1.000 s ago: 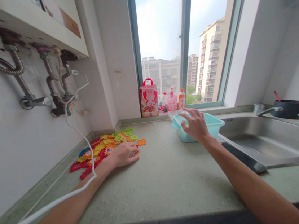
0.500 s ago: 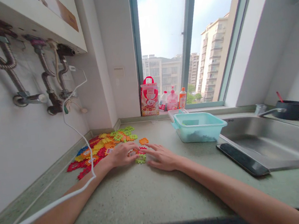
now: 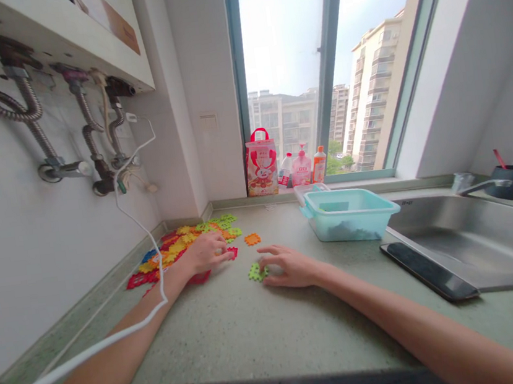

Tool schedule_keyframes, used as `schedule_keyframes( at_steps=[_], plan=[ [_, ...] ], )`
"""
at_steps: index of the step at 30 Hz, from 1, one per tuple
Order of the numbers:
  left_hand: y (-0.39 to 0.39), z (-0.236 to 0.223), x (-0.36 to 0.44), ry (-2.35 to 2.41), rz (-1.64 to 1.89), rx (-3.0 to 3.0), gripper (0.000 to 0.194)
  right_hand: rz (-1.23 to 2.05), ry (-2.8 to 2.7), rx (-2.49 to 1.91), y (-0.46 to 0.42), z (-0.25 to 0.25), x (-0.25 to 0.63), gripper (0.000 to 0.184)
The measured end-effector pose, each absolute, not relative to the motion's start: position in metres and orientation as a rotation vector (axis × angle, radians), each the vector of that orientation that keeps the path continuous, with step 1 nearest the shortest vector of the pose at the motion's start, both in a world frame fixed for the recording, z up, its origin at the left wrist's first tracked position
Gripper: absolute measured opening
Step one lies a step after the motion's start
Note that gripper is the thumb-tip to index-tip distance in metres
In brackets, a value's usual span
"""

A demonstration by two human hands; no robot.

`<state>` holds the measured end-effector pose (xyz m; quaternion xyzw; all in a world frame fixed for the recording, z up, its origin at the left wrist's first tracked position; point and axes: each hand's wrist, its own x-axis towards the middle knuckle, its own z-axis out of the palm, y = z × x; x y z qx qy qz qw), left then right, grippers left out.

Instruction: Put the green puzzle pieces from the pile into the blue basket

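Observation:
My left hand (image 3: 205, 252) is at the near right side of a pile of flat, notched plastic puzzle pieces (image 3: 181, 245) in red, yellow, orange, green and blue. Its fingers are curled, and a red piece (image 3: 233, 253) shows at the fingertips. Palm down over the counter, my right hand (image 3: 291, 267) has its fingers apart. Its thumb and fingertips are around the right edge of a green notched piece (image 3: 256, 272). A single orange piece (image 3: 252, 239) lies flat beyond, between the two hands.
A light blue plastic basin (image 3: 353, 217) stands right of my hands, dark contents showing through its wall. Beside it are a black phone (image 3: 427, 270) and a steel sink (image 3: 487, 238). A white cable (image 3: 102, 343) crosses over my left forearm. Bottles (image 3: 301, 168) line the windowsill.
My hands have drawn apart. The left moved toward the pile with the red piece at its fingertips; the green piece shifted slightly right with my right hand.

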<state>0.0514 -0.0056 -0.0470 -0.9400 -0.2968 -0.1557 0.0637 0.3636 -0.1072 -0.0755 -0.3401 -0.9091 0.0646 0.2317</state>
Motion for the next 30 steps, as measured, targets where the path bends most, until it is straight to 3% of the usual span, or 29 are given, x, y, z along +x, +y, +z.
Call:
schedule_keyframes(
  at_steps=[4, 9, 12, 30],
  plan=[
    [0.001, -0.05, 0.044, -1.041, -0.478, -2.698, 0.045, 0.165, -2.493, -0.9, -0.101, -0.077, 0.367, 0.017],
    [0.009, -0.061, 0.041, -1.175, -0.524, -2.528, 0.032, 0.145, -2.483, -0.91, -0.096, -0.079, 0.37, 0.014],
    [0.014, -0.066, 0.039, -1.203, -0.51, -2.517, 0.036, 0.147, -2.489, -0.917, -0.096, -0.079, 0.371, 0.014],
    [-0.024, -0.047, 0.072, -0.826, -0.432, -2.909, 0.019, 0.017, -2.379, -1.143, -0.082, -0.085, 0.382, 0.016]
  ],
)
